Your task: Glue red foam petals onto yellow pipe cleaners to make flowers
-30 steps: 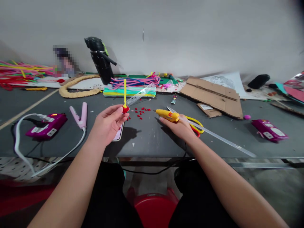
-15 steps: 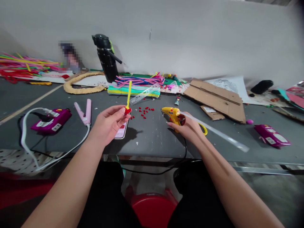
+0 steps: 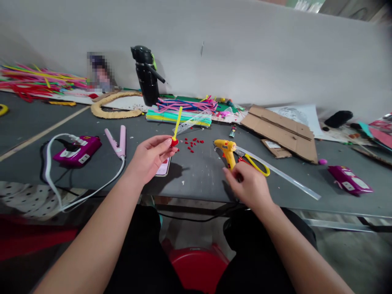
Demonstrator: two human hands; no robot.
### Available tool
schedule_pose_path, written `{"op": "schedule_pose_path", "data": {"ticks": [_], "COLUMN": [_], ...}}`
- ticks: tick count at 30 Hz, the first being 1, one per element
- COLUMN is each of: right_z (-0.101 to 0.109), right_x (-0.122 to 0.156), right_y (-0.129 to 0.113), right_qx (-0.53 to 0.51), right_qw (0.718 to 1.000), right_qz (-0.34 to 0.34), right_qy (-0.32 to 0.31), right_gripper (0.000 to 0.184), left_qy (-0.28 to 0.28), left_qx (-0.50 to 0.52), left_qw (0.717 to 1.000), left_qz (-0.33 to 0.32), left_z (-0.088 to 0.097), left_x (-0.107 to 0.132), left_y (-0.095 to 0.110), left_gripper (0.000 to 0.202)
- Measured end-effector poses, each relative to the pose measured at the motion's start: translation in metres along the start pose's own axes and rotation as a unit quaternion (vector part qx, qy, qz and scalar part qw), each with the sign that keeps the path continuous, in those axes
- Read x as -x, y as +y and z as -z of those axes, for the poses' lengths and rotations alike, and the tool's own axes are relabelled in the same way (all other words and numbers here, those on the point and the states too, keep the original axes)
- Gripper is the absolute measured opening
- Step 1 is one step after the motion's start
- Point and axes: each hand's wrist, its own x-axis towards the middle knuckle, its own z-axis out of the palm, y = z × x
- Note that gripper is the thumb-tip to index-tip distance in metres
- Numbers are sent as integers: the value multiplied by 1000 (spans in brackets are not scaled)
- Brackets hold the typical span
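My left hand (image 3: 151, 157) is closed, pinching a yellow pipe cleaner (image 3: 177, 122) by the small red piece (image 3: 174, 141) at its lower end; the stem points up. Beneath that hand a phone (image 3: 163, 168) lies partly covered. Small red bits (image 3: 192, 145) are scattered to its right. A yellow hot glue gun (image 3: 227, 150) rests on the table with a long clear glue stick (image 3: 284, 175) out of its back. Just behind its handle is my right hand (image 3: 251, 185), fingers curled; whatever is inside them is hidden. Scissors (image 3: 255, 163) with yellow handles lie beside the gun.
A pink hair straightener (image 3: 119, 141) and a purple power strip (image 3: 78, 151) lie left. Bundled pipe cleaners (image 3: 180, 116), a clear ruler (image 3: 194, 120) and a black bottle (image 3: 147, 77) stand behind. Cardboard (image 3: 281, 130) and another purple power strip (image 3: 349, 179) are right.
My right hand has drawn back toward me from the glue gun's handle and its fingers have curled; the gun stays put. The left hand keeps its pinch. The view has shifted slightly.
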Motion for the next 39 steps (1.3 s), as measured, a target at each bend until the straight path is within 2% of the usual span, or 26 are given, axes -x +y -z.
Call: {"op": "schedule_pose_path", "data": {"ticks": [3, 5, 10, 14, 17, 20, 24, 27, 31, 34, 39], "right_z": [-16, -33, -71, -82, -80, -69, -48, -33, -20, -17, -16], "right_x": [-4, -22, -81, -102, -99, -86, -63, -51, -44, -44, -44], "right_y": [-27, -42, -62, -70, -71, -67, -59, -56, -55, -53, -48], "right_qx": [-88, -84, -15, 29, 9, -131, -353, -452, -503, -500, -477], "right_qw": [990, 987, 994, 991, 990, 981, 930, 889, 862, 863, 873], "right_qz": [92, 109, 46, 26, 46, 83, 63, 20, -17, -31, -27], "right_qy": [-68, -83, -94, -130, -135, -120, -86, -71, -64, -65, -103], "right_gripper": [20, 16, 15, 13, 12, 12, 11, 14, 15, 14, 14], "left_qy": [-14, -18, -21, -34, -37, -42, -57, -69, -81, -89, -104], "left_qx": [0, 1, 8, 8, 7, 19, 30, 37, 45, 44, 37], "left_qw": [1000, 1000, 1000, 999, 999, 999, 997, 995, 993, 992, 991], "left_qz": [2, 1, 7, 11, 14, 26, 47, 61, 77, 78, 74], "left_z": [-2, -3, -5, -3, -2, -4, -9, -13, -18, -22, -26], "left_x": [0, 1, 0, -1, 1, 3, 7, 9, 13, 16, 16], "left_y": [-1, -2, -4, -5, -7, -8, -9, -10, -12, -16, -21], "left_gripper": [21, 21, 23, 23, 23, 25, 26, 23, 20, 21, 19]}}
